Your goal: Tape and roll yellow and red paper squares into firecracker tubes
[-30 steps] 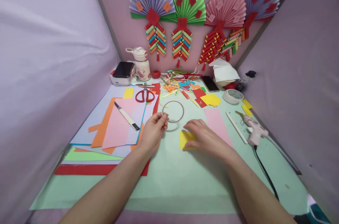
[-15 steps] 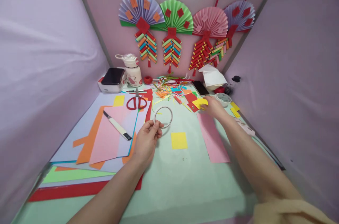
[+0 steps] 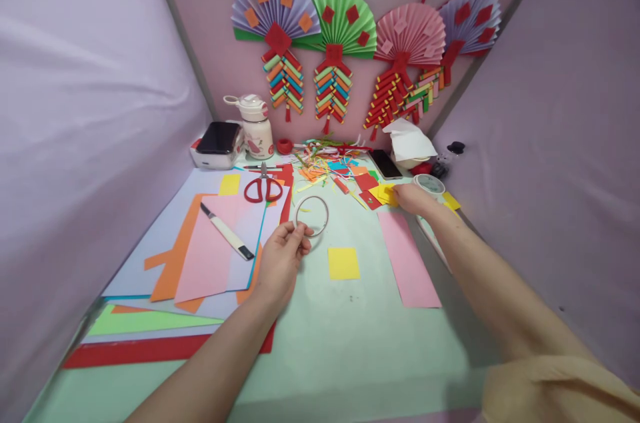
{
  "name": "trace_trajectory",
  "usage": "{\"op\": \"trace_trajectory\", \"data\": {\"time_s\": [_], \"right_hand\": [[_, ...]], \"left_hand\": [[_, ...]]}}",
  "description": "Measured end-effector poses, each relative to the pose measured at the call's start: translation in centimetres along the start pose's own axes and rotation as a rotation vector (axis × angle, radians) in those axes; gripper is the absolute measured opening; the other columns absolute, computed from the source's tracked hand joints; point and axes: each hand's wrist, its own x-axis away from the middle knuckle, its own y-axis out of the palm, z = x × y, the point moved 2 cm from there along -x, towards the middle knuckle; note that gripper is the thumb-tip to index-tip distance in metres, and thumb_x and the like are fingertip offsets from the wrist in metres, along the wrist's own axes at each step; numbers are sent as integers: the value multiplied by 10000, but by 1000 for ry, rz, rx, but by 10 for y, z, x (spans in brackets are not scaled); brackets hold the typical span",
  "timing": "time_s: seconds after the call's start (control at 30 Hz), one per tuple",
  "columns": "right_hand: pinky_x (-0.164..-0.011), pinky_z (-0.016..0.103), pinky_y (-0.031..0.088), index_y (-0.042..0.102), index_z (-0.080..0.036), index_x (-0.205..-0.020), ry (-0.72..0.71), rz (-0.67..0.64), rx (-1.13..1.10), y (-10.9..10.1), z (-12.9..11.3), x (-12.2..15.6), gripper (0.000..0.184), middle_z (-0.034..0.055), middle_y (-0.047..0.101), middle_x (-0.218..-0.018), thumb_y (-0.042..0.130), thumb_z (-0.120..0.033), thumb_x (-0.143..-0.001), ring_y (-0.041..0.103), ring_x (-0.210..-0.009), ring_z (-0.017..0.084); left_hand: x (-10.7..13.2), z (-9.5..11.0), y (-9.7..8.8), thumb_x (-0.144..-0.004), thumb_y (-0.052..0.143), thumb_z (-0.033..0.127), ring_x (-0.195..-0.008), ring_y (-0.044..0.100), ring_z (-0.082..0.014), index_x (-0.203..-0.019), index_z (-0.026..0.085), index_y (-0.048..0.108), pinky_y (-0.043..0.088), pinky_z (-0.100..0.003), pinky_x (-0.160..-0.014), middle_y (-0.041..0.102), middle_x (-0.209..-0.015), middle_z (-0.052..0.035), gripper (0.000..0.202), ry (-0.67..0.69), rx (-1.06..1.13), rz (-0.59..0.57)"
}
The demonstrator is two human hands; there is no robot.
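Thin ring point(image 3: 311, 215) pinched in left hand point(image 3: 280, 263) fingertips, centre frame. Right hand point(image 3: 413, 198) on yellow paper stack point(image 3: 385, 193), grip unclear. 1 yellow square point(image 3: 343, 263) laid out, bare.

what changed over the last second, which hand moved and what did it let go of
The right hand let go of the yellow paper square, which now lies uncovered on the green mat. The hand reached forward and rightward to the pile of small yellow squares beside the tape roll; whether it grips one is unclear. The left hand still pinches the thin ring. The pink strip and red scissors lie as before.
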Motion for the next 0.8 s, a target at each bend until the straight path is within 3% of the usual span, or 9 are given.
{"op": "trace_trajectory", "data": {"time_s": [0.13,0.17,0.2,0.27,0.37,0.5,0.6,0.7,0.8], "right_hand": [[-797,363,431,588,-68,-1103,69,262,33,-19,-20,38,351,211,633,-1113,307,-135,-903,585,-1034,288],[-841,360,431,580,-88,-1129,33,431,10,-25,-29,58,354,183,630,-1146,305,-139,-910,578,-1060,267],[-878,345,431,579,-115,-1143,-83,565,-20,-28,-41,80,343,152,625,-1179,327,-143,-913,577,-1075,239],[-913,335,442,568,-167,-1179,-334,710,-60,-28,-66,132,320,100,629,-1198,404,-149,-905,573,-1098,212],[-927,342,460,539,-154,-1227,-597,689,-114,-8,-103,205,372,113,625,-1204,482,-85,-866,553,-1134,214],[-815,371,515,590,-155,-1147,-646,471,-232,24,-131,255,285,108,661,-1109,515,-133,-872,601,-1000,229],[-819,396,517,581,-150,-1153,-565,407,-376,28,-125,259,314,125,647,-1088,580,-262,-860,596,-978,233],[-844,408,504,565,-191,-1180,-427,467,-464,15,-103,250,308,118,621,-1111,549,-211,-873,578,-1018,229],[-849,400,497,588,-232,-1132,-403,438,-503,4,-90,240,264,89,621,-1098,516,-173,-885,570,-1022,216]], "left_hand": [[-1,0,-2,-741,685,345,-595,478,-52,-783,156,566,394,-183,-590,608,-781,6,227,58,21,15],[-1,0,-2,-744,684,342,-596,481,-53,-783,156,569,396,-183,-592,608,-781,7,222,72,26,21],[-2,0,-2,-746,682,341,-597,483,-54,-784,157,572,398,-185,-592,608,-781,6,218,83,30,27],[-2,0,-2,-746,682,341,-596,488,-57,-787,158,577,400,-187,-588,609,-775,5,216,95,38,33],[-1,-1,-2,-745,683,337,-591,493,-57,-779,158,577,399,-186,-583,612,-760,4,211,100,42,31],[-1,-3,-2,-751,676,319,-590,500,-53,-765,159,577,401,-180,-581,612,-753,7,189,119,38,12],[-1,-3,-2,-753,674,311,-593,505,-53,-764,158,576,408,-178,-580,614,-762,2,182,124,29,8],[-1,-3,-2,-750,675,302,-587,502,-52,-762,158,570,409,-174,-574,613,-758,2,179,122,31,6],[-1,-3,-1,-755,669,291,-584,497,-49,-763,155,567,406,-170,-569,614,-757,1,170,128,36,-5]]}}
